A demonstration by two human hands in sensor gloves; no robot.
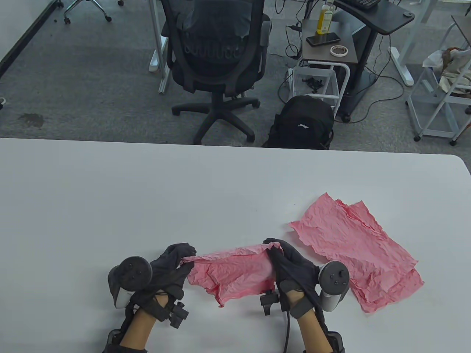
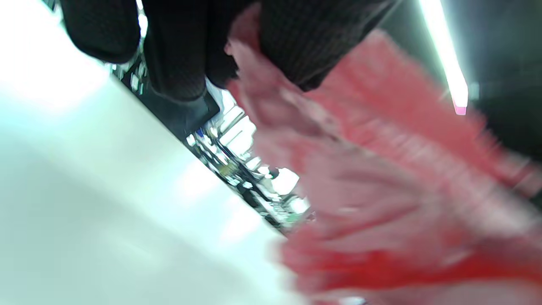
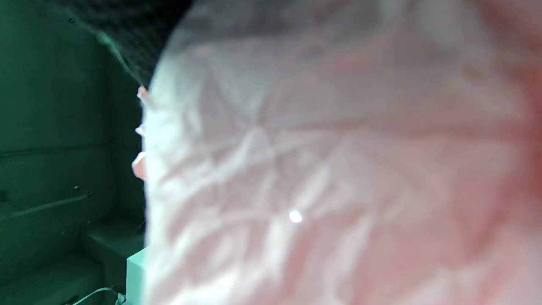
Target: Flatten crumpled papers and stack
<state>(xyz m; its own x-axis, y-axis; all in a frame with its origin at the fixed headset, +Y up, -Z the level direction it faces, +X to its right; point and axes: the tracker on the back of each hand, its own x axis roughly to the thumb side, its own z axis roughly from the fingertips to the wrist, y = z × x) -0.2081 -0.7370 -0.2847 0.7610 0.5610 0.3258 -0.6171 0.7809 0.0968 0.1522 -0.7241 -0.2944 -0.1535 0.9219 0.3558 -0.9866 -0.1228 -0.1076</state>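
A crumpled pink paper (image 1: 233,274) hangs stretched between both hands near the table's front edge. My left hand (image 1: 180,257) pinches its left end. My right hand (image 1: 276,253) grips its right end. In the left wrist view the gloved fingers (image 2: 296,46) pinch the blurred pink paper (image 2: 381,190). In the right wrist view the paper (image 3: 338,169) fills most of the frame, close to the lens. A stack of flattened, wrinkled pink papers (image 1: 357,250) lies on the white table (image 1: 147,206) to the right of my right hand.
A black office chair (image 1: 217,55), a black backpack (image 1: 303,123) and a small side cart (image 1: 327,51) stand on the floor beyond the table's far edge. The table's right corner (image 1: 458,161) is rounded.
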